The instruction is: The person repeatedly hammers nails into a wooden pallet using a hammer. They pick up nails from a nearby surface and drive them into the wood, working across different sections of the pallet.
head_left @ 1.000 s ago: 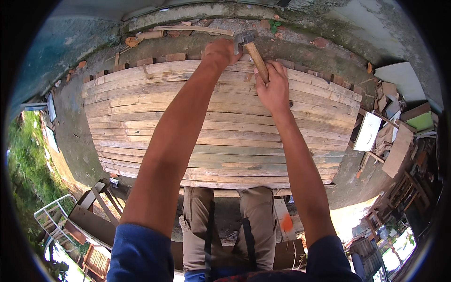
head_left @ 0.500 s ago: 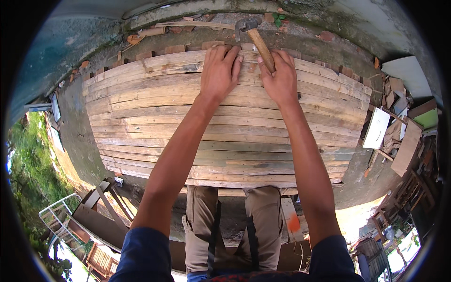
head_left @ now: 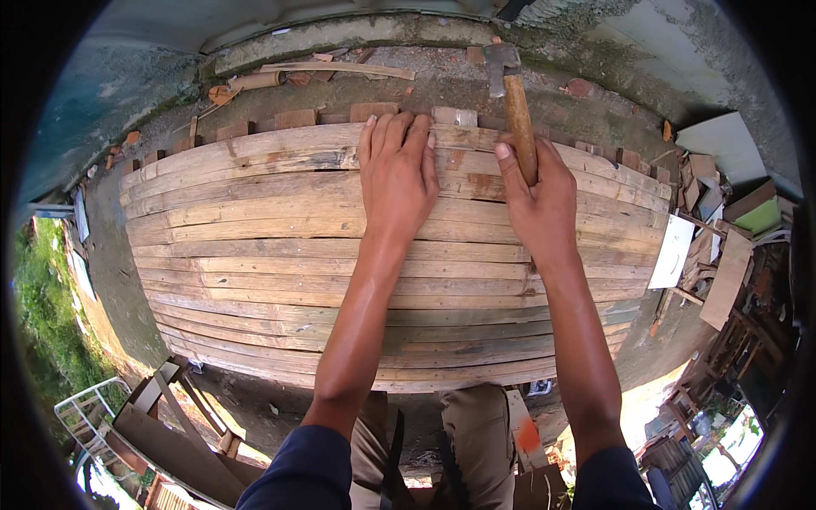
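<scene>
Planks (head_left: 255, 255), a whole panel of long weathered boards laid side by side, spread flat across the dirt ground (head_left: 127, 280) right in front of the legs. Concrete wall (head_left: 382, 25) along the far edge, small brick-red blocks (head_left: 374, 110) lined up just past the last board. Scrap boards and offcuts (head_left: 722, 221) piled off to the right. Left hand (head_left: 395, 183) open, palm down, fingers together, pressed flat on the far planks. Right hand (head_left: 540, 204) closed round the wooden handle of a hammer (head_left: 514, 110), thumb along the shaft, metal head out over the ground beyond the panel.
</scene>
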Motion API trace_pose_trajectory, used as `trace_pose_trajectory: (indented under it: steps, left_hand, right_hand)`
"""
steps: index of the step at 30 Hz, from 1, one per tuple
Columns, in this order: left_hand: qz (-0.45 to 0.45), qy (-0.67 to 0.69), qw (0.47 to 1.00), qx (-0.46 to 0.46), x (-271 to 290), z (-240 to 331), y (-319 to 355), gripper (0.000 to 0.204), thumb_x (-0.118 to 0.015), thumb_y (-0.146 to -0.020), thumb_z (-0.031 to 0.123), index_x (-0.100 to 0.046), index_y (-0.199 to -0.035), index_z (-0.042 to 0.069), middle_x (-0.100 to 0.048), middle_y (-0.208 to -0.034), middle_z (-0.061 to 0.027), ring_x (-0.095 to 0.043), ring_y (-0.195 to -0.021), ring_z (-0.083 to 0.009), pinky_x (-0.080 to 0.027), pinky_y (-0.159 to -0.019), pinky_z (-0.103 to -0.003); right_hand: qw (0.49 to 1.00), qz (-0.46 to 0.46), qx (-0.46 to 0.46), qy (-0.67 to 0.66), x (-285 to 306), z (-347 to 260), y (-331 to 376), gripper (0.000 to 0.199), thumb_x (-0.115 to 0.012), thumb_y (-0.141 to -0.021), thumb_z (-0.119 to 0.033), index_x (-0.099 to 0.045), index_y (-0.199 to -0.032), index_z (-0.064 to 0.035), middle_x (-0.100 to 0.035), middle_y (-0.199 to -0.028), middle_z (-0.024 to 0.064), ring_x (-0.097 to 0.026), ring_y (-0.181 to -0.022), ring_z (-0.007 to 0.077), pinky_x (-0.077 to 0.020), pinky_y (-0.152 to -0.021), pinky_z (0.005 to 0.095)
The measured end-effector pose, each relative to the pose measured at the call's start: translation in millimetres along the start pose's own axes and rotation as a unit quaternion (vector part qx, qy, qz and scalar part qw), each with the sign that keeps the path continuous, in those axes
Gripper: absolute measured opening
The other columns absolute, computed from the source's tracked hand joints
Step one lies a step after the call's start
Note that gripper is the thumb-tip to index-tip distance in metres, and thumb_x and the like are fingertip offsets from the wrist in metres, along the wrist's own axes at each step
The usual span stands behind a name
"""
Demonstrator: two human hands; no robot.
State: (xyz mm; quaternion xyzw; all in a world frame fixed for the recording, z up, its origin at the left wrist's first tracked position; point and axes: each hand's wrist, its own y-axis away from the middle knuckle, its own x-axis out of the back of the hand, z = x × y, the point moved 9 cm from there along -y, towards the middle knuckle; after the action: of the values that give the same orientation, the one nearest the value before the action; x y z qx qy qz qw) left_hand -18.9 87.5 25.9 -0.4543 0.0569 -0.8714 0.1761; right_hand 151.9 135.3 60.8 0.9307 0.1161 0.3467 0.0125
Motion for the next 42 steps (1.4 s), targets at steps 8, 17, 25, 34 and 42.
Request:
trace_pose_trajectory:
  steps: [8,17,25,34,42]
  left_hand:
    - [-0.037,-0.044,0.998,0.005,-4,1,8,0.036,-0.055,-0.099,0.017,-0.059,-0.132,0.005,-0.057,-0.134,-0.0145,-0.048,-0.132,-0.0342,-0.025,-0.120,-0.049]
    - [-0.051,-0.042,0.998,0.006,-5,2,6,0.042,-0.052,-0.095,0.018,-0.058,-0.133,0.003,-0.055,-0.136,-0.0163,-0.047,-0.133,-0.0358,-0.023,-0.121,-0.049]
    - [-0.027,-0.036,0.999,-0.007,-2,2,8,0.045,-0.053,-0.089,0.018,-0.059,-0.129,-0.002,-0.057,-0.132,-0.0189,-0.047,-0.131,-0.0356,-0.025,-0.119,-0.050]
    - [-0.034,-0.036,0.999,-0.004,-3,3,8,0.045,-0.049,-0.091,0.017,-0.058,-0.132,0.001,-0.056,-0.135,-0.0181,-0.046,-0.133,-0.0365,-0.024,-0.120,-0.050]
    - [-0.036,-0.033,0.999,-0.004,-3,1,10,0.046,-0.051,-0.090,0.018,-0.057,-0.132,0.001,-0.056,-0.135,-0.0172,-0.046,-0.132,-0.0363,-0.025,-0.120,-0.050]
  right_hand:
    - [0.927,-0.140,-0.198,-0.285,-30,1,76,0.052,-0.041,-0.107,-0.052,-0.051,-0.109,-0.0011,-0.041,-0.071,-0.0019,-0.037,-0.059,0.0044,-0.0338,-0.050,0.0221]
    - [0.935,-0.126,-0.163,-0.287,-33,-1,79,0.059,-0.035,-0.106,-0.059,-0.049,-0.105,-0.0016,-0.040,-0.073,-0.0015,-0.036,-0.061,0.0037,-0.0319,-0.048,0.0194]
    - [0.931,-0.094,-0.138,-0.325,-11,-23,64,0.062,-0.039,-0.104,-0.063,-0.049,-0.101,-0.0022,-0.039,-0.068,-0.0025,-0.035,-0.057,0.0030,-0.0312,-0.047,0.0201]
    - [0.943,-0.073,-0.061,-0.319,-16,-19,67,0.053,-0.035,-0.108,-0.054,-0.050,-0.098,-0.0043,-0.040,-0.070,-0.0025,-0.034,-0.058,0.0032,-0.0321,-0.048,0.0200]
    - [0.949,-0.074,-0.061,-0.301,-6,-28,58,0.057,-0.033,-0.108,-0.056,-0.049,-0.095,-0.0036,-0.037,-0.066,-0.0018,-0.033,-0.052,0.0036,-0.0312,-0.047,0.0205]
